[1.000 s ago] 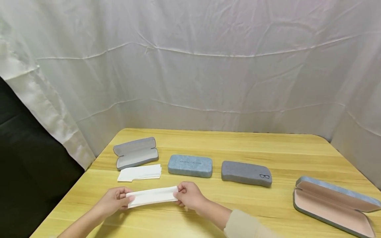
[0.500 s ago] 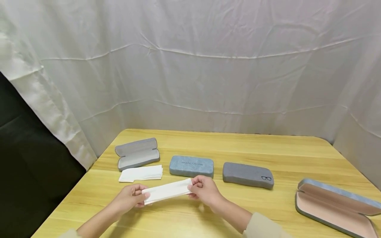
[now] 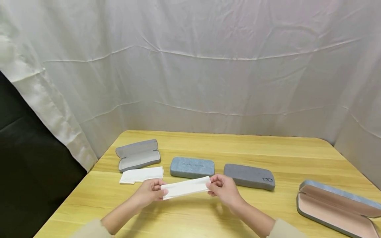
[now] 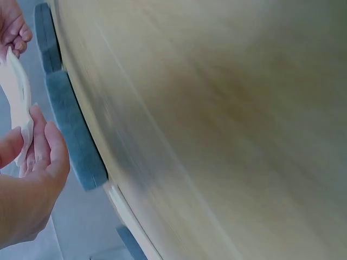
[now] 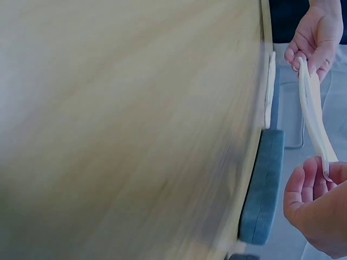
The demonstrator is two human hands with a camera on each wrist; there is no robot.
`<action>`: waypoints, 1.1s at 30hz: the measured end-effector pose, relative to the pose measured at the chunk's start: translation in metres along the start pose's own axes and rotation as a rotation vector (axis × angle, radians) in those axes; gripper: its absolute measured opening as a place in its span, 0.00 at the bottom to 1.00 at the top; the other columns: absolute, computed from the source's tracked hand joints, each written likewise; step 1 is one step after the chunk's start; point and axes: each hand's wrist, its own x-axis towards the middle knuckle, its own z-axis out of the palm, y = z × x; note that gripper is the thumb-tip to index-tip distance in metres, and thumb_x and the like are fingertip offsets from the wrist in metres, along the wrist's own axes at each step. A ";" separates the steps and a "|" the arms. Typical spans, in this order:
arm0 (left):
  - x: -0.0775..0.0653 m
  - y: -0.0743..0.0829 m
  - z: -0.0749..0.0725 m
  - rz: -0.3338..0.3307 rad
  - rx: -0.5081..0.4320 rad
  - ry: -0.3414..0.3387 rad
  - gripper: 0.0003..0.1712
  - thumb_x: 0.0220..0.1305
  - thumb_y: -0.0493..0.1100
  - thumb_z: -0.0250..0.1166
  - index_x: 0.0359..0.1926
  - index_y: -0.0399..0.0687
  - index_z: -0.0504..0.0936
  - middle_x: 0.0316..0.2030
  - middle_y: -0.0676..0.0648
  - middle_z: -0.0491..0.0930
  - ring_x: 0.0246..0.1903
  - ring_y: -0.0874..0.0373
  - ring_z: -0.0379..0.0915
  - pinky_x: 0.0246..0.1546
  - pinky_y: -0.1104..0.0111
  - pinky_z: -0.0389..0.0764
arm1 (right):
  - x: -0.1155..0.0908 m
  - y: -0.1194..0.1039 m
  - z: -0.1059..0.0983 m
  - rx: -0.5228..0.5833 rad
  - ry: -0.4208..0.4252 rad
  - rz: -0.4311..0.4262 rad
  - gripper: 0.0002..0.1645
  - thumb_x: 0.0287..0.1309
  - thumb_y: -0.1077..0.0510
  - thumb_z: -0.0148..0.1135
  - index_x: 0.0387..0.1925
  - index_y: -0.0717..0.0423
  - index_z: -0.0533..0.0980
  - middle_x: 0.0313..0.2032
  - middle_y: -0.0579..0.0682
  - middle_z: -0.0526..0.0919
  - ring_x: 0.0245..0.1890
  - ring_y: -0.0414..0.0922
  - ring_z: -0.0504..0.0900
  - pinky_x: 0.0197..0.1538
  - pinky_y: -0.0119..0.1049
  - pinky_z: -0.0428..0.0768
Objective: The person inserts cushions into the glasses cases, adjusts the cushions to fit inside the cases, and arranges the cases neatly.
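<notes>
Now our left hand (image 3: 149,191) and right hand (image 3: 226,189) pinch the raised cloth (image 3: 186,187); gentle, even tension should suit its folds.

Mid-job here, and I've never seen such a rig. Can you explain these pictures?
There is no machine: a person's left hand and right hand, both bare, pinch opposite ends of a folded white strip above the wooden table. The head view comes from a head-worn camera looking forward and down; the other two from a camera on each wrist. On the table, left to right, lie an open grey case, a closed blue case, a closed grey case with a glasses drawing, and an open pink-lined case. Similar white material lies in front of the open grey case.
</notes>
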 end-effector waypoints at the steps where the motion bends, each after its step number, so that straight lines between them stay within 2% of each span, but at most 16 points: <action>1: 0.002 0.001 0.003 0.004 0.001 0.003 0.16 0.61 0.35 0.61 0.45 0.25 0.73 0.24 0.56 0.75 0.30 0.65 0.74 0.39 0.63 0.82 | 0.001 0.001 -0.002 -0.005 0.013 0.004 0.06 0.55 0.67 0.60 0.32 0.69 0.73 0.20 0.47 0.77 0.24 0.42 0.80 0.31 0.33 0.80; 7: 0.018 0.009 0.022 0.029 -0.004 0.015 0.14 0.60 0.32 0.60 0.44 0.25 0.73 0.20 0.56 0.71 0.28 0.65 0.74 0.39 0.60 0.82 | 0.001 0.008 -0.016 -0.025 0.111 0.043 0.04 0.53 0.69 0.60 0.31 0.68 0.74 0.21 0.48 0.77 0.23 0.42 0.80 0.30 0.31 0.80; 14: 0.029 0.016 0.037 0.041 -0.028 0.009 0.14 0.59 0.31 0.60 0.44 0.24 0.74 0.18 0.56 0.71 0.27 0.66 0.74 0.39 0.59 0.82 | 0.000 0.010 -0.035 -0.054 0.147 0.055 0.05 0.54 0.69 0.59 0.33 0.70 0.74 0.22 0.48 0.77 0.23 0.42 0.80 0.31 0.30 0.80; 19: 0.034 0.021 0.048 0.038 -0.047 -0.001 0.14 0.59 0.31 0.60 0.45 0.26 0.74 0.18 0.56 0.69 0.27 0.66 0.74 0.39 0.60 0.82 | -0.003 0.010 -0.048 -0.094 0.147 0.054 0.07 0.55 0.68 0.60 0.34 0.70 0.73 0.23 0.49 0.78 0.24 0.41 0.80 0.31 0.30 0.80; 21: 0.036 0.023 0.052 0.046 -0.053 -0.009 0.13 0.59 0.31 0.60 0.44 0.26 0.75 0.16 0.55 0.66 0.26 0.65 0.73 0.39 0.60 0.82 | -0.004 0.011 -0.054 -0.111 0.142 0.056 0.08 0.55 0.67 0.60 0.35 0.70 0.73 0.23 0.50 0.79 0.24 0.41 0.80 0.32 0.30 0.81; 24: 0.039 0.024 0.059 0.068 -0.063 -0.012 0.13 0.59 0.31 0.60 0.43 0.25 0.75 0.17 0.56 0.68 0.25 0.66 0.73 0.37 0.60 0.83 | -0.007 0.012 -0.062 -0.122 0.134 0.058 0.09 0.56 0.67 0.59 0.36 0.70 0.73 0.24 0.50 0.79 0.25 0.40 0.81 0.33 0.30 0.81; 33: 0.050 0.031 0.082 0.097 -0.081 -0.016 0.11 0.58 0.30 0.60 0.41 0.26 0.76 0.14 0.56 0.63 0.22 0.66 0.68 0.35 0.63 0.83 | -0.014 0.016 -0.090 -0.195 0.108 0.039 0.11 0.56 0.65 0.60 0.37 0.71 0.72 0.23 0.49 0.80 0.25 0.38 0.81 0.34 0.29 0.81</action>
